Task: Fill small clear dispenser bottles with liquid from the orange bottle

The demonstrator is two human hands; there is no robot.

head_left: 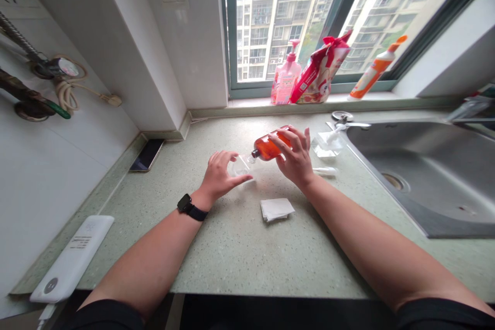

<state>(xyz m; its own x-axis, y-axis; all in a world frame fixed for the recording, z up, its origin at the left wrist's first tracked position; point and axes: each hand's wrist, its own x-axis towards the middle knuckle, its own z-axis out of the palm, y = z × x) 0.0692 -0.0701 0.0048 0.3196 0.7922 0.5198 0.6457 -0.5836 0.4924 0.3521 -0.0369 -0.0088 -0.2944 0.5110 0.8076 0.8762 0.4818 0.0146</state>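
In the head view, my right hand is wrapped round an amber bottle. The bottle is uncapped and tilted, its dark threaded neck pointing down to the left. Just below that mouth is a small clear cup, held between the thumb and fingers of my left hand. The bottle's mouth is at the cup's rim; whether they touch, I cannot tell. How much liquid is in the cup does not show. A folded white tissue lies on the counter below the bottle.
At the right is a steel sink. Clear plastic packaging and a white slim item lie near its edge. A phone and a white power bank are at left. A pink pump bottle stands on the windowsill.
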